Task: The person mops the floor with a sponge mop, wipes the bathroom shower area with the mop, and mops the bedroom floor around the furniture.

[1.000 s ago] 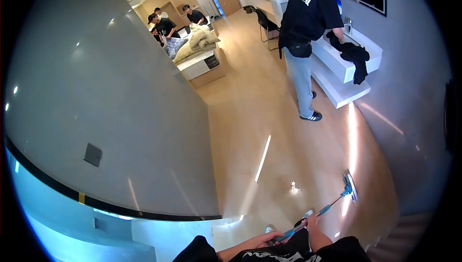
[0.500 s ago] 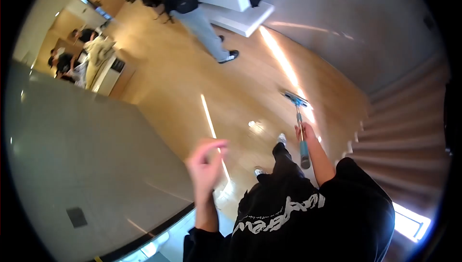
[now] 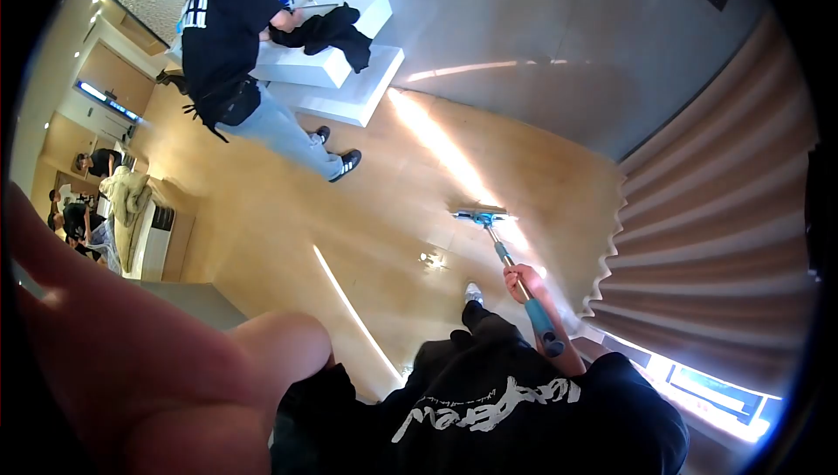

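My right hand is wrapped round the metal shaft of a window squeegee with a teal grip. Its wide head points away from me, over the wooden floor beside a bright strip of sunlight. Large and close to the camera, my left hand fills the lower left of the view. Its fingers run out of the picture or are hidden, so what they do does not show.
A person in a black shirt stands by a white washbasin counter with a dark cloth on it. Brown curtains hang on the right. Farther left, other people work near a bed.
My left hand has come up close to the camera. The view has shifted, bringing more of the person at the counter into sight. The squeegee stays in my right hand.
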A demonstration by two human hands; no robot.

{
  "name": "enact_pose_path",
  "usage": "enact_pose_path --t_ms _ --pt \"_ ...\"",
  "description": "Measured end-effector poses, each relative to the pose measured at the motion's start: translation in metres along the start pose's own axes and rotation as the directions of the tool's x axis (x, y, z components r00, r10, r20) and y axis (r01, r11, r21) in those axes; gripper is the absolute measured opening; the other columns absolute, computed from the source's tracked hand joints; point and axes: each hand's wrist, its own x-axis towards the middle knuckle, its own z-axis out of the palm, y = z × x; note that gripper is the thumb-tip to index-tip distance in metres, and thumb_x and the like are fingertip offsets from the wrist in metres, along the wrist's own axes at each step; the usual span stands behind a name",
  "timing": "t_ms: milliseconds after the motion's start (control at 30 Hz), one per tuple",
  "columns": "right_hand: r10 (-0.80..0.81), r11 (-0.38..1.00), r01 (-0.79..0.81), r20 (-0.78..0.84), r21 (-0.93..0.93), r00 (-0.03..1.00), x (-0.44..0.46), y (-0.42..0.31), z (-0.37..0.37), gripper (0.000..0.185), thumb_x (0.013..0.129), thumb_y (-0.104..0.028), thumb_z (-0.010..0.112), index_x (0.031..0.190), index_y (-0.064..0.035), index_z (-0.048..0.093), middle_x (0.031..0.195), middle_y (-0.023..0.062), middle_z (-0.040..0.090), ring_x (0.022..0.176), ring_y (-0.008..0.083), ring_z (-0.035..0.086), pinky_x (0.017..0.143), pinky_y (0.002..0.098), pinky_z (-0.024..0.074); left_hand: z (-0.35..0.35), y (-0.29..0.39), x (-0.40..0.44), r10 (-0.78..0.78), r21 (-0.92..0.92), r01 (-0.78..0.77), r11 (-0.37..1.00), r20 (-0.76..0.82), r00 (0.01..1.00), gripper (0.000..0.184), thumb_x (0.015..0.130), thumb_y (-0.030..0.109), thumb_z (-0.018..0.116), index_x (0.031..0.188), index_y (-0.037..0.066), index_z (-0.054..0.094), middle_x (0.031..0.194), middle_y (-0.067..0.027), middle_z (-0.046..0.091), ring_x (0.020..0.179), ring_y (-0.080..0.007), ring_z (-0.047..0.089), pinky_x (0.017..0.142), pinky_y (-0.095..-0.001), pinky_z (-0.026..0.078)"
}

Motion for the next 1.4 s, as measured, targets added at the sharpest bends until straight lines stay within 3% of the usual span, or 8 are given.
enact_pose_path --t_ms 633,767,933,1133,1233,1267,1333,1400 --pt "-0.287 0.928 0.229 0.171 0.295 0.943 -0.010 -0.131 0.103 0.011 0.065 0.006 0.042 0.073 0.0003 0.036 0.068 0.0064 0.039 0.051 0.0120 0.042 0.043 0.0193 0.0414 -0.056 -0.140 -0.011 0.096 -0.030 -0.097 0.995 -0.037 0.995 0.011 0.075 0.009 0.049 0.077 -0.002 0.050 0.073 -0.0114 0.048 0.070 -0.0214 0.049 0.067 -0.0336 0.044" --pt "-0.254 0.810 0.002 0.349 0.586 0.902 0.006 -0.172 0.121 0.020 0.058 0.006 0.047 0.076 0.0017 0.039 0.069 0.0055 0.042 0.054 0.0124 0.046 0.050 0.0214 0.0476 -0.098 -0.189 -0.031 0.064 0.007 -0.064 0.998 -0.003 0.998 0.009 0.075 0.007 0.049 0.075 -0.002 0.050 0.072 -0.0111 0.048 0.069 -0.0214 0.049 0.066 -0.0330 0.045" --pt "-0.535 0.810 0.402 0.259 0.426 0.804 0.077 -0.190 0.101 0.022 0.076 -0.014 0.052 0.084 0.0060 0.047 0.066 0.0082 0.048 0.059 0.0141 0.051 0.051 0.0208 0.0458 -0.104 -0.280 -0.101 -0.226 0.241 0.217 0.946 0.010 0.974 0.007 0.074 0.004 0.049 0.073 -0.003 0.051 0.071 -0.0107 0.048 0.068 -0.0215 0.050 0.065 -0.0324 0.046" --pt "-0.455 0.845 0.488 -0.187 0.219 0.871 0.141 -0.078 0.110 0.033 0.082 -0.024 0.045 0.091 0.0076 0.040 0.063 0.0070 0.046 0.048 0.0129 0.048 0.044 0.0234 0.0436 -0.074 -0.301 -0.394 -0.916 0.090 0.950 0.299 0.307 0.259 0.010 0.080 0.005 0.050 0.090 0.002 0.051 0.087 -0.0056 0.052 0.080 -0.0127 0.048 0.076 -0.0253 0.039" --pt "-0.492 0.864 0.469 -0.495 -0.181 0.716 0.185 0.010 0.062 0.038 0.084 -0.041 0.043 0.074 -0.0046 0.043 0.056 0.0072 0.047 0.039 0.0159 0.044 0.036 0.0299 0.0415 -0.109 -0.229 -0.558 -0.842 0.631 0.771 0.087 0.460 -0.282 0.010 0.078 0.010 0.052 0.082 0.001 0.051 0.067 -0.0097 0.052 0.059 -0.0196 0.050 0.053 -0.0307 0.040" --pt "-0.572 0.820 0.442 -0.510 -0.363 0.643 0.189 0.041 0.053 0.043 0.082 -0.047 0.042 0.071 -0.0049 0.041 0.051 0.0069 0.044 0.037 0.0180 0.044 0.035 0.0319 0.0407 -0.120 -0.200 -0.592 -0.792 0.429 0.865 0.259 0.607 -0.064 0.014 0.074 0.011 0.054 0.084 0.001 0.053 0.067 -0.0117 0.054 0.059 -0.0226 0.053 0.053 -0.0307 0.042" --pt "-0.518 0.854 0.339 -0.584 -0.394 0.625 0.216 0.097 0.017 0.050 0.080 -0.056 0.037 0.087 -0.0068 0.039 0.047 0.0060 0.040 0.036 0.0180 0.043 0.034 0.0334 0.0396 -0.125 -0.160 -0.598 -0.573 0.609 0.793 0.022 0.657 -0.489 0.016 0.072 0.011 0.056 0.086 0.005 0.056 0.075 -0.0113 0.058 0.065 -0.0209 0.057 0.061 -0.0288 0.046" --pt "-0.462 0.882 0.254 -0.626 -0.396 0.628 0.220 0.150 0.014 0.047 0.083 -0.054 0.032 0.098 -0.0097 0.038 0.050 0.0056 0.040 0.035 0.0168 0.041 0.034 0.0322 0.0385 -0.124 -0.141 -0.614 -0.461 0.572 0.790 0.221 0.775 -0.432 0.017 0.072 0.012 0.057 0.088 0.005 0.056 0.075 -0.0110 0.059 0.068 -0.0217 0.058 0.063 -0.0311 0.046"
